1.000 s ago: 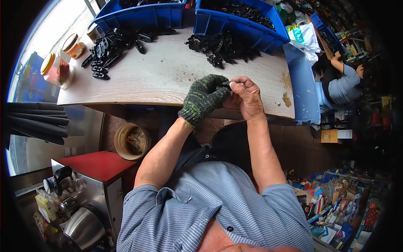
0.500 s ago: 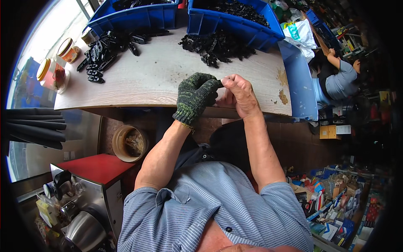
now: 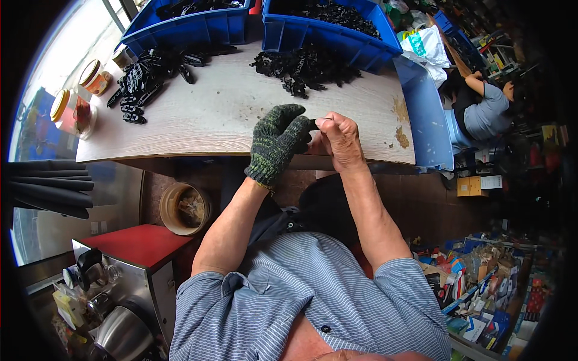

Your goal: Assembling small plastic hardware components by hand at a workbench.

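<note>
My left hand [image 3: 277, 143], in a dark green and black knitted glove, is over the near edge of the table [image 3: 211, 123]. Its fingers are bent, with the index finger a little lifted. Bare, my right hand [image 3: 342, 143] faces it with thumb and fingers pinched together. The fingertips of both hands meet at a small dark piece, mostly hidden and too small to name. Beyond them lies a heap of small black plastic parts [image 3: 304, 69]. Long black plastic pieces [image 3: 141, 81] are piled at the far left.
Two blue bins [image 3: 331, 39] of black parts line the table's back. Lidded jars [image 3: 72, 111] stand at the left edge. A bucket [image 3: 183, 209] and a red-topped cabinet [image 3: 138, 240] are at lower left. Another person [image 3: 484, 114] works at right, past a light blue bin [image 3: 427, 114].
The left glove's index finger has lifted and straightened away from the other fingers. The hands remain together at nearly the same place. The whole view has shifted slightly.
</note>
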Tool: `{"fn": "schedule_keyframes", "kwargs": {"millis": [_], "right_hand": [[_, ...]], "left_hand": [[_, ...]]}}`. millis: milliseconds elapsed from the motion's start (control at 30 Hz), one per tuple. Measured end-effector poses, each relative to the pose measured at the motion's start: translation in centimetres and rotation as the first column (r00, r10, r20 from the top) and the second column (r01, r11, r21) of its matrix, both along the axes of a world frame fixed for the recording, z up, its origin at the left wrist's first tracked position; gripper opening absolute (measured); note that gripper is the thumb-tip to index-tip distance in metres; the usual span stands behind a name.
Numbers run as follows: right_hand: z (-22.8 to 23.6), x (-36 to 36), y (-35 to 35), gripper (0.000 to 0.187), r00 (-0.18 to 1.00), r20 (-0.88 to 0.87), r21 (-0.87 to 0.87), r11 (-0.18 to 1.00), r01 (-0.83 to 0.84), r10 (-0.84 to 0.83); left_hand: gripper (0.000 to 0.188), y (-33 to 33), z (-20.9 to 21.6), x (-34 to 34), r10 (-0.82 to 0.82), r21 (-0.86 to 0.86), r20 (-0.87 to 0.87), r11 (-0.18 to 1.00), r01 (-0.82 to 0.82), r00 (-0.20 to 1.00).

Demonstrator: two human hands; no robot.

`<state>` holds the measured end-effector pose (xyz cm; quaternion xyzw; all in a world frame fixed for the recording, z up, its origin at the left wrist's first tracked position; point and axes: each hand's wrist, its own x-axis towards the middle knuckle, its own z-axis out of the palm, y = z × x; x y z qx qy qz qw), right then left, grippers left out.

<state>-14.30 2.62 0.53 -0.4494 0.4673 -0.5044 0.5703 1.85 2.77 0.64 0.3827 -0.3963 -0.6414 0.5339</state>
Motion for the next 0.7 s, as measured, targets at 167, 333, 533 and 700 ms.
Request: {"fn": "schedule_keyframes", "kwargs": {"millis": [167, 333, 533, 700], "right_hand": [[0.3, -3.2, -1.1, 0.034, 0.888, 0.273, 0.049, 0.927, 0.372, -0.370], [1.8, -7.2, -2.3, 0.040, 0.731, 0.173, 0.121, 0.750, 0.650, -0.661], [0.8, -4.0, -4.2, 0.026, 0.908, -0.011, 0.168, 0.894, 0.415, -0.419], [1.4, -0.3, -6.2, 0.022, 0.936, -0.312, 0.224, 0.945, 0.239, -0.163]], "left_hand": [[0.037, 0.2, -1.2, 0.1, 0.066, 0.012, -0.114, 0.998, -0.066, 0.991], [0.038, 0.3, -1.3, 0.3, 0.011, -0.029, -0.179, 0.999, -0.017, 0.984], [0.032, 0.7, -1.2, 0.4, 0.050, -0.031, -0.166, 0.998, -0.056, 0.985], [0.030, 1.0, -2.1, 1.1, 0.046, -0.061, -0.184, 0.996, -0.059, 0.982]]}}
